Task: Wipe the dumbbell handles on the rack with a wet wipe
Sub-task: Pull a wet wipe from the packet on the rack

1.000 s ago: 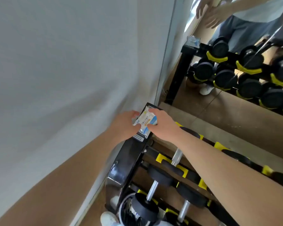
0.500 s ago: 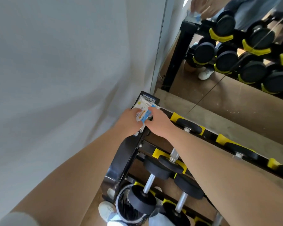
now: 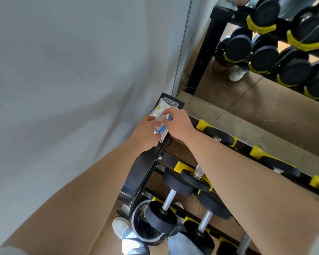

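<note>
A white and blue wet wipe pack lies on the top left corner of the black dumbbell rack. My left hand grips the pack's near end. My right hand pinches the flap or label on the pack's top between thumb and fingers. Below my arms, black dumbbells with chrome handles sit on the rack's lower tiers in yellow cradles. More dumbbells lie on the top tier to the right.
A grey wall stands close on the left. A mirror behind the rack reflects the dumbbells and a person's legs. A lined waste bin and my white shoe sit on the floor by the rack's foot.
My view tilted down and the hands shifted up along the rack corner. The right hand's fingers moved onto the pack's top and now pinch its flap.
</note>
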